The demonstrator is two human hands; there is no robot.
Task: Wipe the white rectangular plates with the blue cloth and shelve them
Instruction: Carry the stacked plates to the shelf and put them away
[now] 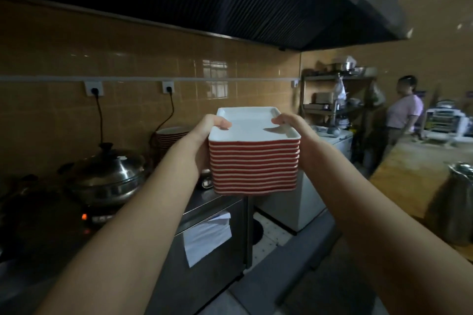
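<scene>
A tall stack of rectangular plates (253, 163), white inside and red outside, is held up in mid-air at the centre of the head view. My left hand (206, 135) grips the stack's left side, thumb hooked over the top plate's rim. On the right side my right hand (297, 133) grips the same way, thumb on the top rim. Both arms are stretched forward. No blue cloth is in view.
A steel lidded pot (107, 174) sits on a cooker at the left, with a pile of red plates (170, 138) behind it. A steel counter with an oven (210, 235) runs below. A wooden worktop (412, 174), metal shelves (332, 100) and a person (401, 115) are at the right.
</scene>
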